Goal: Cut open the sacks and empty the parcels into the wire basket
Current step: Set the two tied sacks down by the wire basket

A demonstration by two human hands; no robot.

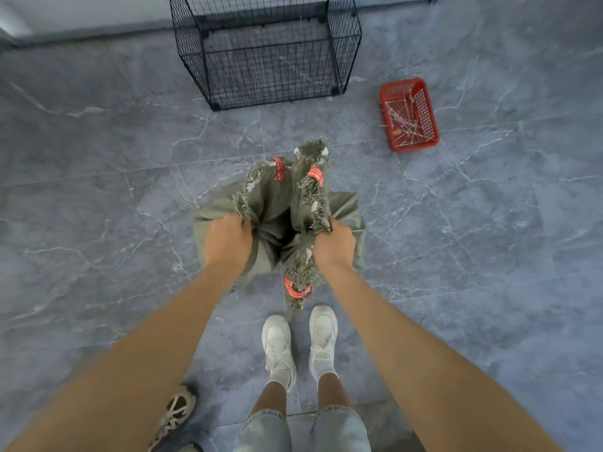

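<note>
Sack (272, 199) x1, gripped L hand (228, 243), R hand (334, 244)

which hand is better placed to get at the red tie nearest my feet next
Right, likely: the right hand grips the sack just above that red tie, while the left hand holds the opposite edge, farther away.

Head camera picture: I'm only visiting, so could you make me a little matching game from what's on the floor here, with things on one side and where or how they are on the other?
Things:
1. sack
2. wire basket
3. red plastic basket
4. white shoes

Descriptions:
A. black, stands near the wall
B. on two feet near the bottom edge
C. olive green, held open at its frayed mouth
D. to the right of the sack, holds thin pale strips

Pairs: 1-C, 2-A, 3-D, 4-B.
</note>
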